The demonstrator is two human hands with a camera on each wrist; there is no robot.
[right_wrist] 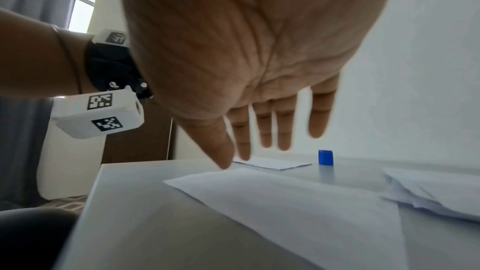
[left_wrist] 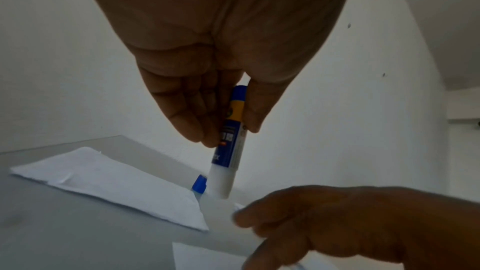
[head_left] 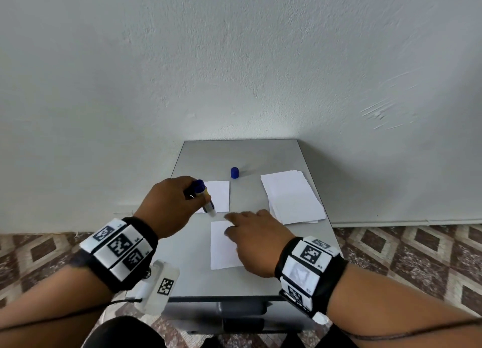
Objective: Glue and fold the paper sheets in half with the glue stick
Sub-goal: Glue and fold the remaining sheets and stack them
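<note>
My left hand (head_left: 172, 206) grips an uncapped blue glue stick (head_left: 206, 200) (left_wrist: 231, 143), white tip down, just above the table near the far edge of a white paper sheet (head_left: 224, 246) (right_wrist: 298, 208). My right hand (head_left: 255, 238) lies over that sheet with its fingers (right_wrist: 265, 134) straight and spread. In the right wrist view the fingertips hover slightly above the sheet. A folded sheet (head_left: 217, 195) (left_wrist: 109, 184) lies behind the glue stick. The blue cap (head_left: 234, 172) (right_wrist: 325, 157) stands upright farther back.
A stack of white paper sheets (head_left: 293, 196) (right_wrist: 436, 192) lies at the right of the small grey table (head_left: 193, 274), which stands against a white wall. Patterned floor surrounds the table.
</note>
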